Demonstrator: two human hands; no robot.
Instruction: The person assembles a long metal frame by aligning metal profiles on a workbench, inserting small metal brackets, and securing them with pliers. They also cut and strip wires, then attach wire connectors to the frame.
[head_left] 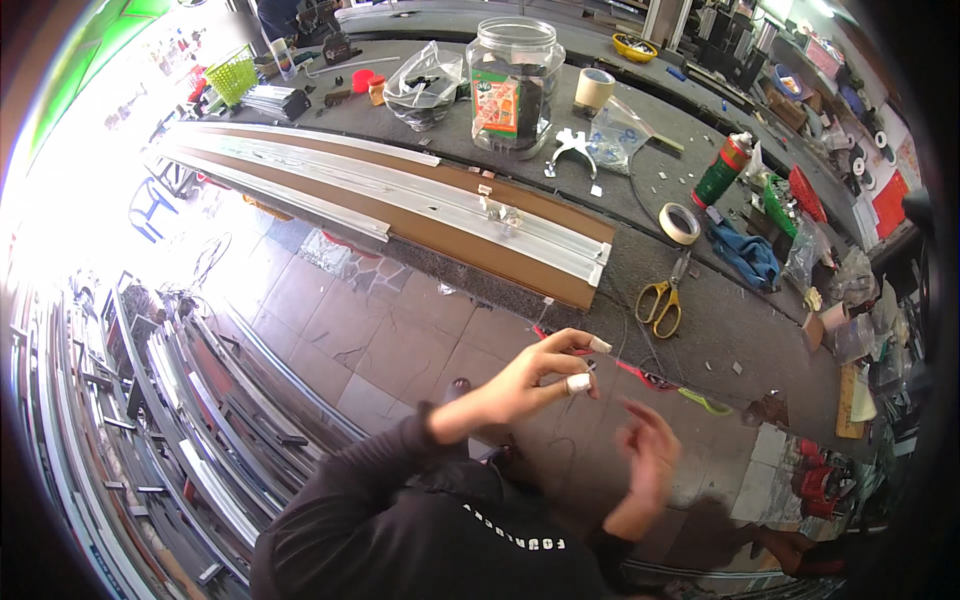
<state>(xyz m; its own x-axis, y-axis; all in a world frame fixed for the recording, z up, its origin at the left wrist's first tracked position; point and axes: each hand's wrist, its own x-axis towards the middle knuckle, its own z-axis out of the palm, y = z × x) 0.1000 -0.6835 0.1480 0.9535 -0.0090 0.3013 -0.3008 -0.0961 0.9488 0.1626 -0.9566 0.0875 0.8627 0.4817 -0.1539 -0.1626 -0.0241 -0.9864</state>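
Our white-taped left hand (535, 385) curls narrow, contents unclear; blurred right hand (650, 458) loosely spread. Both nearside of yellow-handled metal scissors (671, 288), laid on dark grey worktop (755, 340), likely for easy reach.

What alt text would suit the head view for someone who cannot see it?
A person's left hand, two digits wrapped in white, and blurred right hand hover in front of a cluttered dark workbench. On it are long white strips on brown board, yellow-handled scissors and a large clear jar.
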